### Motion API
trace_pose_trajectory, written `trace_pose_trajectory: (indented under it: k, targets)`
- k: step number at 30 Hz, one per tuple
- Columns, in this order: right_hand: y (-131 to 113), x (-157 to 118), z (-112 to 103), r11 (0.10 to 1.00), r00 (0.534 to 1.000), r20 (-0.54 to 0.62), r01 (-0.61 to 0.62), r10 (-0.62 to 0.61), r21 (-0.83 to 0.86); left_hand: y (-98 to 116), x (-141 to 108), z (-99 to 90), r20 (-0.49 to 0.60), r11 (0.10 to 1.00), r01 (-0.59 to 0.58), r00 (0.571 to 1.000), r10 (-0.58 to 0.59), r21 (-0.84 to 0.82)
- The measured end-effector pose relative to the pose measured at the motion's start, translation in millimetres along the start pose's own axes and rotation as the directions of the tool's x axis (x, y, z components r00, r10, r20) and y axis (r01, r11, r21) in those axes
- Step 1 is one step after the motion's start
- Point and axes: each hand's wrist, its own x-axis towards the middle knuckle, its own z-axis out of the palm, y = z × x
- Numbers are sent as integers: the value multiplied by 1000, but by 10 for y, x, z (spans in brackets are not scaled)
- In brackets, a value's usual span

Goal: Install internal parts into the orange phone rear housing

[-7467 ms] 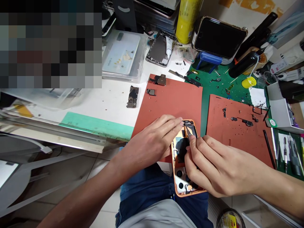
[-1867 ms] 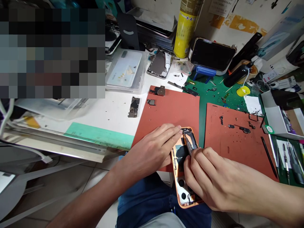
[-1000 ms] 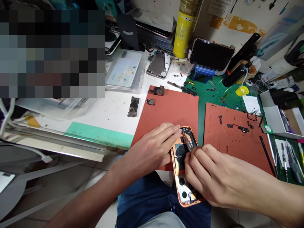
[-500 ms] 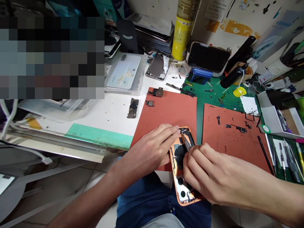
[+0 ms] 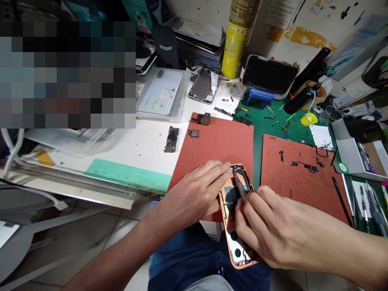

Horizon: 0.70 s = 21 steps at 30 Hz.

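An orange-edged phone frame point(image 5: 239, 264) tilts over the near edge of the left red mat, its inner side facing up. My left hand point(image 5: 201, 184) is closed around its left side, with fingertips at the far left corner. Between the fingers of my right hand point(image 5: 263, 222) is a slim grey metal tool point(image 5: 241, 188), which looks like tweezers. Its tip reaches into the far end of the frame. My right hand covers much of the frame's right side, and the exact spot at the tool's tip is too small to make out.
Camera modules point(image 5: 203, 119) lie on the left red mat point(image 5: 222, 141). A circuit board point(image 5: 171, 139) rests on the white surface. Small parts point(image 5: 311, 167) dot the right red mat point(image 5: 281, 190). A phone point(image 5: 269, 73) leans on a blue stand; hand tools point(image 5: 365, 206) lie at far right.
The whole view has shifted slightly, moving things a little right and down. Both hands keep their hold, and the tool's tip stays at the frame's far end.
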Motion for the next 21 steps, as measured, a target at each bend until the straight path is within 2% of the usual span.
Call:
trace_pose_trajectory:
  k: [7, 21]
  targets:
    - [3, -21, 2, 999, 1000, 8, 8, -8, -32, 10, -11, -19, -6, 1000, 9, 1000, -9, -5]
    - [34, 13, 4, 999, 1000, -8, 0, 0, 35, -8, -17, -2, -18, 1000, 7, 1000, -7, -21]
